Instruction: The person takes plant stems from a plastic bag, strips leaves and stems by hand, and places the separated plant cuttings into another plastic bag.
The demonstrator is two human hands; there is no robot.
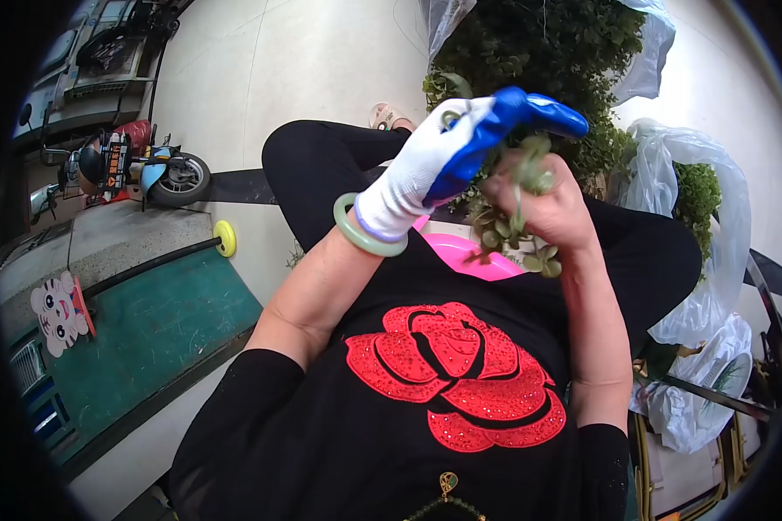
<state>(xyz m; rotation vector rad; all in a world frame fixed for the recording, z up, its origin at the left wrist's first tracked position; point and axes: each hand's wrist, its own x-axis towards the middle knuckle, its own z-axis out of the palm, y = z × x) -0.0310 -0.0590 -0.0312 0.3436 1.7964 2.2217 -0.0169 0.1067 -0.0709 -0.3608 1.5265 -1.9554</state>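
To the left we are seeing a parked scooter [155, 178], and next we are reaching our gloved left hand [482, 143] across, its blue fingers bending only slightly, though we cannot tell whether they are gripping anything. Beside it, above a pink basin [465, 254], we are curling our bare right hand [558, 204] closed around a blurred leafy sprig [500, 233], with a heap of greens [539, 43] lying beyond and a clear plastic bag [708, 161] sitting rightward

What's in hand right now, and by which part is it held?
The bare right hand grips leafy green sprigs that stick out of the fist; the exact spot along them is too blurred to tell. Whether the gloved left hand holds any is unclear.
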